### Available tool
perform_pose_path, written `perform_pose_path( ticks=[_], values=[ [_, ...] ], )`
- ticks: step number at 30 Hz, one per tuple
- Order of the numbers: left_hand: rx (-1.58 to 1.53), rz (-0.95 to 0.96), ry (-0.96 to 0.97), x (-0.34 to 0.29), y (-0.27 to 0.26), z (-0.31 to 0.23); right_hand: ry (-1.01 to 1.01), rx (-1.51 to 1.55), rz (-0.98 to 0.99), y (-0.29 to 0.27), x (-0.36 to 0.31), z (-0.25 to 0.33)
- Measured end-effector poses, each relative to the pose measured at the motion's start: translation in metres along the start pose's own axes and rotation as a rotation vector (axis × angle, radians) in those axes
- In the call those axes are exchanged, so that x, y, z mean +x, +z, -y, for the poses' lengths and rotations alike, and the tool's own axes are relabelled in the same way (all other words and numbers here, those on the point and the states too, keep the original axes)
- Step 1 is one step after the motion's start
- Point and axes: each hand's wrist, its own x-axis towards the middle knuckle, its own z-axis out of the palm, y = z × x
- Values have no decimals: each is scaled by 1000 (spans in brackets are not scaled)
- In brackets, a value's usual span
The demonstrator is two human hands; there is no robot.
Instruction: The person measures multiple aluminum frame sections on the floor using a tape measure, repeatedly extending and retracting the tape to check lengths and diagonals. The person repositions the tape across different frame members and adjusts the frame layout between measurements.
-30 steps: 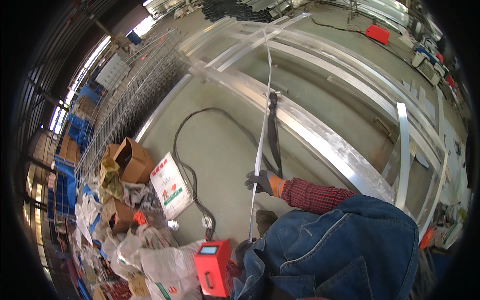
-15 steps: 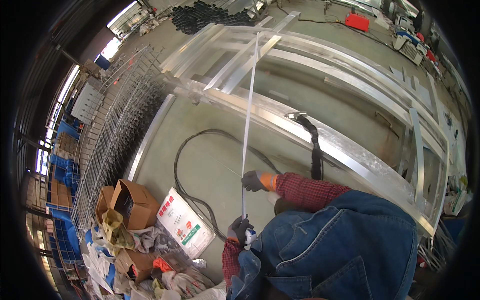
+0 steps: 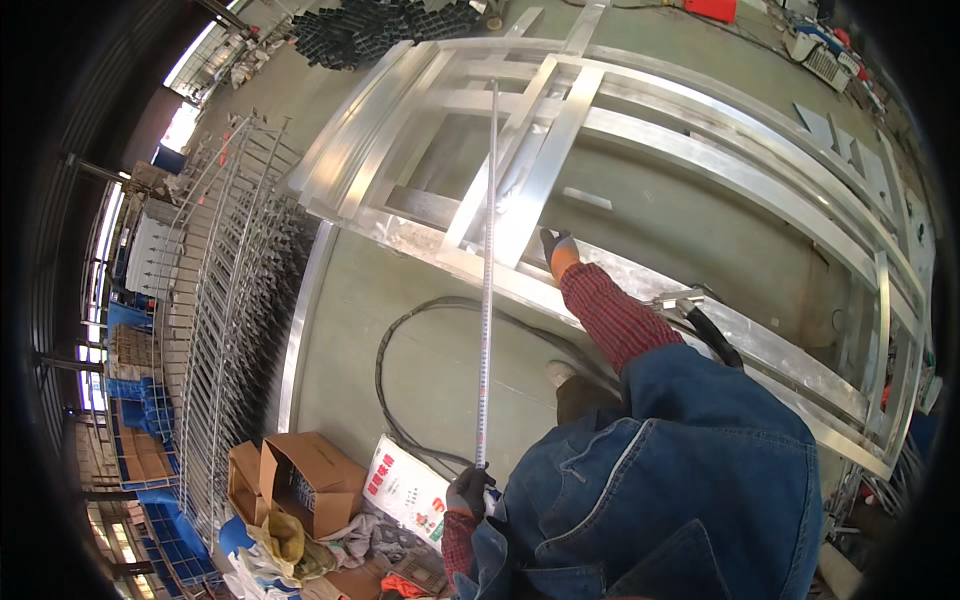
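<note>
My left hand (image 3: 467,491), in a dark glove, is closed around the case of a tape measure (image 3: 484,370), low in the picture beside my jacket. The drawn-out blade runs nearly straight away from me, passing over the aluminium frame (image 3: 700,130) to its far side. My right hand (image 3: 559,252), gloved in grey and orange, reaches forward at the frame's near rail, just right of two crossing aluminium bars (image 3: 555,165). Its fingers look apart and hold nothing visible; whether they touch the rail I cannot tell. A clamp-like metal tool (image 3: 675,300) with a black cable lies on the near rail.
A black cable (image 3: 385,350) loops on the floor. At the left stand stacked metal racks (image 3: 235,320). Nearer are an open cardboard box (image 3: 315,480), a white printed sack (image 3: 405,492) and crumpled bags (image 3: 285,545). Dark tubes (image 3: 385,30) are piled at the back; a red case (image 3: 710,8) lies beyond the frame.
My right hand has left the tape blade and moved forward to the frame's near rail. My left hand still holds the tape measure. The view has shifted.
</note>
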Motion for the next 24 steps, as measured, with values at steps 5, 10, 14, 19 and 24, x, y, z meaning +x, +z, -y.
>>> perform_pose_path(
  ticks=[5,10,14,19,24],
  values=[
    [-216,-38,-52,53,-50,-49,555,974,437,37,28,3],
    [-27,-50,14,102,-82,-79,473,1183,374,30,-1,51],
    [-88,-39,149,147,-100,-95,240,550,-114,21,-29,115],
    [-176,34,35,214,-142,-121,42,352,-31,24,-54,175],
    [-149,92,71,298,-192,-152,32,404,-7,83,-65,213]
  ],
)
